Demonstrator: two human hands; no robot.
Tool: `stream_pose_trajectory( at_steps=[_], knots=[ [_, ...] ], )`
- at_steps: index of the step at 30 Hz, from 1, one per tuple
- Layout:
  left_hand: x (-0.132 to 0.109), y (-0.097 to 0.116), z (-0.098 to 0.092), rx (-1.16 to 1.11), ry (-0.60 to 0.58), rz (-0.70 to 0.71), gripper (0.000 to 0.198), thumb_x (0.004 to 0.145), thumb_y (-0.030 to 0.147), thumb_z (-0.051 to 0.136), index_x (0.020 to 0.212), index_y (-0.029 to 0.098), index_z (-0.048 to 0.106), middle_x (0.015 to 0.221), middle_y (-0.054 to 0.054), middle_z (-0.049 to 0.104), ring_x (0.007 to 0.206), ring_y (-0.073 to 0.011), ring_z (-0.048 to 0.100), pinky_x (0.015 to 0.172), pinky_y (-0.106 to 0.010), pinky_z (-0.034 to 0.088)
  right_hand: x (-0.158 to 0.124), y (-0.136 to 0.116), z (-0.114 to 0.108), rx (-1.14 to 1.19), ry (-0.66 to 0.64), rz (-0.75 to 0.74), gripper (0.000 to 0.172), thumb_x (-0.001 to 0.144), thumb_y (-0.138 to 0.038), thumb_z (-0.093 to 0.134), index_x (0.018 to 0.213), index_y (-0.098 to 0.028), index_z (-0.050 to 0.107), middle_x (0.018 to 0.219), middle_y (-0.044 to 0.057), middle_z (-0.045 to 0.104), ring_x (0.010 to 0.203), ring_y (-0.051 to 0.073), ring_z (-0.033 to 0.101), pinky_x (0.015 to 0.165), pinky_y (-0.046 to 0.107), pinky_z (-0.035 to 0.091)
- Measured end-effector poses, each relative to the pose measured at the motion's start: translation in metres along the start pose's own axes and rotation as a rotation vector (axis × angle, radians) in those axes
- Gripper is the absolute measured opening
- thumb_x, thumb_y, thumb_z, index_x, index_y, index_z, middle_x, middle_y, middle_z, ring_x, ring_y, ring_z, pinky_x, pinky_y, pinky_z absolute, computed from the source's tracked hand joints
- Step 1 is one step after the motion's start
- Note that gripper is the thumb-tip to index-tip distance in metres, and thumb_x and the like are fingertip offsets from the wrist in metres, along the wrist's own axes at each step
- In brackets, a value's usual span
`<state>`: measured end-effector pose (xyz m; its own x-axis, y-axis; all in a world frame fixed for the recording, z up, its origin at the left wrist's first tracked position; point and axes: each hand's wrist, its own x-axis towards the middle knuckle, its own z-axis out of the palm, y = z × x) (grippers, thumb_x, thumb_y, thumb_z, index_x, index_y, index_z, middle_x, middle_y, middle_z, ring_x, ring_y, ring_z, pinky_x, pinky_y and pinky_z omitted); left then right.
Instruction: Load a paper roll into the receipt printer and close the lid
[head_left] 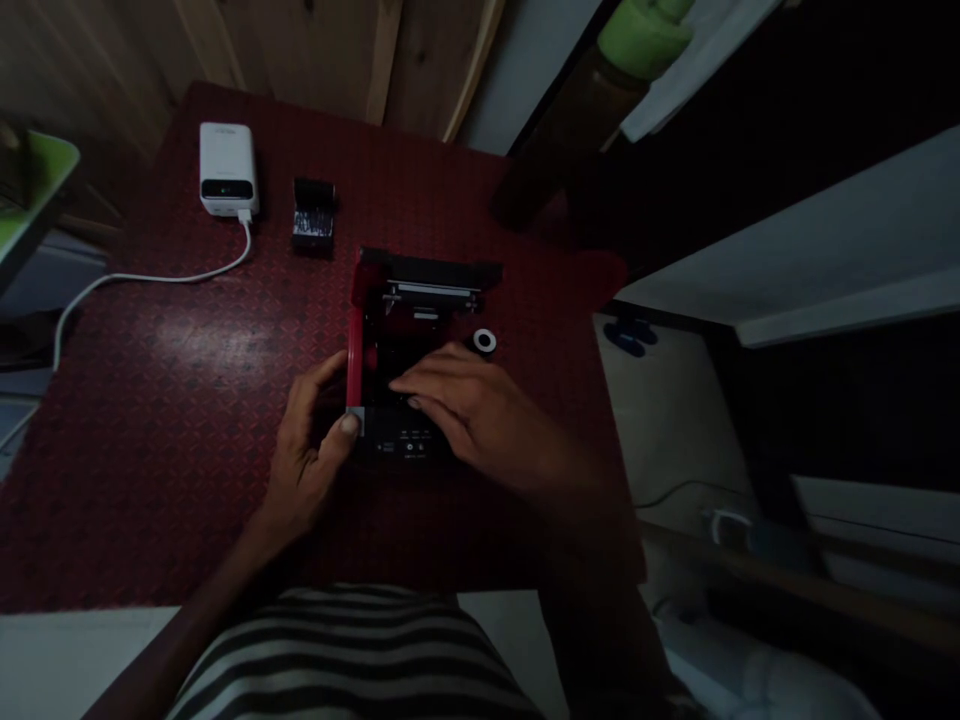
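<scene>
A small red and black printer (405, 445), its lid (435, 275) raised, stands before me on the table. Its front panel carries buttons and white markings. My left hand (311, 435) grips its left side, the thumb on the front corner and the fingers along the red wall. Over the open compartment, my right hand (472, 410) reaches in from the right with fingers together and bent down. Whatever its fingertips pinch or touch is too dark to make out. Close to the right hand's knuckles is a white ring with a dark centre (484, 341).
A dark red patterned table (195, 430) bears everything. At the back left, a white power bank (226, 165) has a white cable (172, 277) plugged in. Beside it lies a small black object with a shiny face (313, 220). A green-capped bottle (600, 100) stands at the back right.
</scene>
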<state>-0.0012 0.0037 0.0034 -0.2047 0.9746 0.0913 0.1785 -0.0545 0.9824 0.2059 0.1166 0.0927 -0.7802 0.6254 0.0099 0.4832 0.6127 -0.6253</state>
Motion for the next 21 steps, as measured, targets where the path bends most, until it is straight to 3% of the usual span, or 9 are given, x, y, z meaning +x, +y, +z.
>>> stream_pose_trajectory(
  at_steps=[6, 14, 18, 21],
  knots=[
    [0.002, 0.005, -0.002, 0.012, 0.019, 0.009, 0.055, 0.115, 0.054, 0.063, 0.165, 0.029, 0.064, 0.164, -0.012, 0.069, 0.146, -0.0336, 0.07, 0.12, -0.05, 0.06, 0.005, 0.004, 0.005, -0.025, 0.008, 0.01, 0.028, 0.11, -0.007, 0.066, 0.091, -0.023, 0.079, 0.104, 0.006, 0.083, 0.103, 0.024, 0.072, 0.098, 0.04, 0.058],
    [0.006, 0.028, -0.002, -0.033, 0.01, -0.123, 0.053, 0.11, 0.053, 0.072, 0.156, 0.027, 0.071, 0.156, -0.012, 0.076, 0.143, -0.0363, 0.074, 0.113, -0.051, 0.066, 0.003, 0.011, 0.013, 0.133, 0.266, 0.014, 0.019, 0.105, -0.009, 0.064, 0.099, -0.024, 0.074, 0.1, 0.002, 0.082, 0.095, 0.022, 0.078, 0.092, 0.035, 0.057],
    [0.017, 0.028, -0.008, 0.019, 0.075, -0.083, 0.051, 0.109, 0.059, 0.073, 0.15, 0.03, 0.075, 0.155, -0.012, 0.076, 0.142, -0.0376, 0.073, 0.11, -0.052, 0.067, 0.005, 0.014, 0.019, 0.21, 0.36, 0.003, 0.02, 0.103, -0.008, 0.061, 0.101, -0.024, 0.073, 0.098, 0.0, 0.081, 0.089, 0.02, 0.078, 0.088, 0.033, 0.059],
    [0.034, 0.028, -0.015, 0.098, 0.13, -0.03, 0.052, 0.11, 0.063, 0.07, 0.149, 0.03, 0.076, 0.157, -0.012, 0.074, 0.143, -0.0368, 0.072, 0.116, -0.054, 0.062, 0.008, 0.013, 0.021, 0.236, 0.394, -0.006, 0.023, 0.101, -0.004, 0.062, 0.109, -0.022, 0.073, 0.104, 0.002, 0.082, 0.091, 0.019, 0.079, 0.088, 0.032, 0.06]
  ],
)
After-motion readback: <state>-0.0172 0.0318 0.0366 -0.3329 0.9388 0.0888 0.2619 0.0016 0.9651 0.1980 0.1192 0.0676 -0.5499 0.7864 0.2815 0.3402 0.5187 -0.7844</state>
